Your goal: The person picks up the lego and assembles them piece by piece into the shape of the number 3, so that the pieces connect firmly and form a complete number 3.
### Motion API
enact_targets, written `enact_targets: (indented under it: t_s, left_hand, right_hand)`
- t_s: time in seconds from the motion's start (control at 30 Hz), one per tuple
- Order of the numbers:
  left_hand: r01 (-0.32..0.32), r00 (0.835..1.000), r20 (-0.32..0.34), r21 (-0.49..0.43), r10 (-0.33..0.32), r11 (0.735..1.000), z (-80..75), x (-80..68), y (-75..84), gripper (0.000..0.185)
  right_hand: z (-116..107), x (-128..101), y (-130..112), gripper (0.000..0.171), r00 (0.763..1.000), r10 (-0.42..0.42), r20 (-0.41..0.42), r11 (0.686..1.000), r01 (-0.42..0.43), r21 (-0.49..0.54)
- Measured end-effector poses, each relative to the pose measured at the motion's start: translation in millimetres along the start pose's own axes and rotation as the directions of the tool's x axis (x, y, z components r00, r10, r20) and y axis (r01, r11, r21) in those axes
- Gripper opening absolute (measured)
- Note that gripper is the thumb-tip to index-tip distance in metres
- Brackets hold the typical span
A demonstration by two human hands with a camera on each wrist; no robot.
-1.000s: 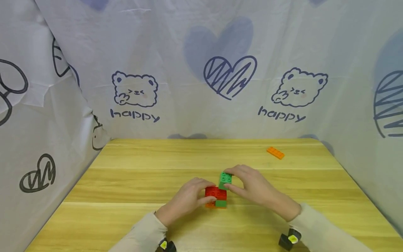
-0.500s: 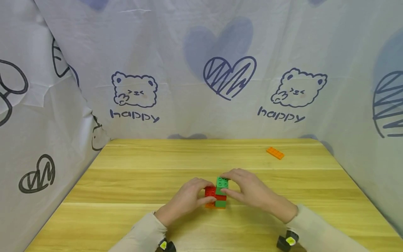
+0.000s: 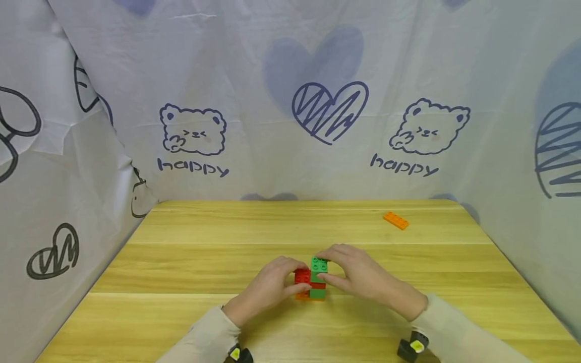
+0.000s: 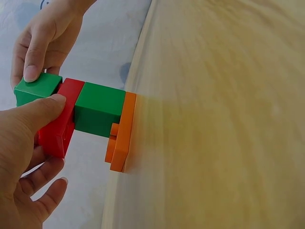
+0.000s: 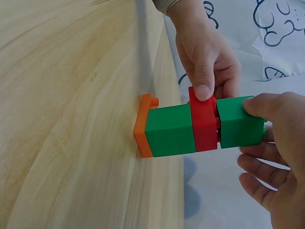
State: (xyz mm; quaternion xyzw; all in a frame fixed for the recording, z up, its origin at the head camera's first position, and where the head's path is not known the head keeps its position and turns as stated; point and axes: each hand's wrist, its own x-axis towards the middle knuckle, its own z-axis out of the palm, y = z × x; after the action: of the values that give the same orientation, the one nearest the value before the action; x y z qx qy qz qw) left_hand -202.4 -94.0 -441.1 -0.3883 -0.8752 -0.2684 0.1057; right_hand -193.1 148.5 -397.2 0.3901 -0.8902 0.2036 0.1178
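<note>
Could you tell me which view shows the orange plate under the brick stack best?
The right wrist view: the orange base plate shows unobstructed against the table. The left wrist view shows it similarly; the head view shows only a sliver.

Both forearms in pale sleeves reach inward, the left hand point(image 3: 272, 286) curled with thumb and fingers pinching, the right hand point(image 3: 358, 275) arched, its fingertips gripping.

Tabletop point(image 3: 190, 262) is pale wood-grain, smooth with a soft satin sheen. The stacked bricks, top green brick point(image 3: 320, 265), red brick point(image 3: 303, 276), lower green brick point(image 5: 170, 130) and orange plate point(image 5: 142, 129), are smooth, slightly glossy plastic. Backdrop point(image 3: 272, 101) is thin, wrinkly matt printed cloth.
</note>
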Motion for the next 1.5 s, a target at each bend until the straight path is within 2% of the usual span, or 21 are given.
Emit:
enact_targets:
  t_s: [0.47,0.73,0.87,1.0,1.23,1.5]
  left_hand:
    - [-0.006,1.000,-0.028,0.016,0.007,1.000,0.1,-1.7,0.8,0.031]
    - [0.006,0.999,-0.035,0.006,-0.006,1.000,-1.0,-5.9,-1.9,0.029]
    - [0.021,1.000,0.000,0.013,-0.021,1.000,-2.5,-4.4,-2.8,0.030]
    - [0.035,0.997,0.063,0.025,-0.037,0.999,-7.0,-1.4,-2.1,0.032]
    - [0.025,0.982,0.189,0.037,-0.031,0.999,-17.2,6.6,0.2,0.034]
    - [0.021,0.974,0.224,0.032,-0.027,0.999,-21.9,12.5,4.0,0.043]
  right_hand:
    - [4.2,0.5,1.6,0.039,1.000,0.010,-0.025,0.998,-0.008,0.059]
    - [9.8,5.5,2.6,0.039,1.000,0.025,0.004,0.994,-0.026,0.107]
    - [10.0,7.2,2.1,0.038,0.999,0.035,0.015,0.991,-0.036,0.130]
    - [10.6,7.3,2.3,0.039,0.999,0.041,0.020,0.989,-0.043,0.143]
    - [9.8,4.0,2.4,0.038,0.998,0.063,0.010,0.983,-0.064,0.169]
    - [6.4,-2.1,3.1,0.039,0.997,0.080,-0.005,0.980,-0.078,0.182]
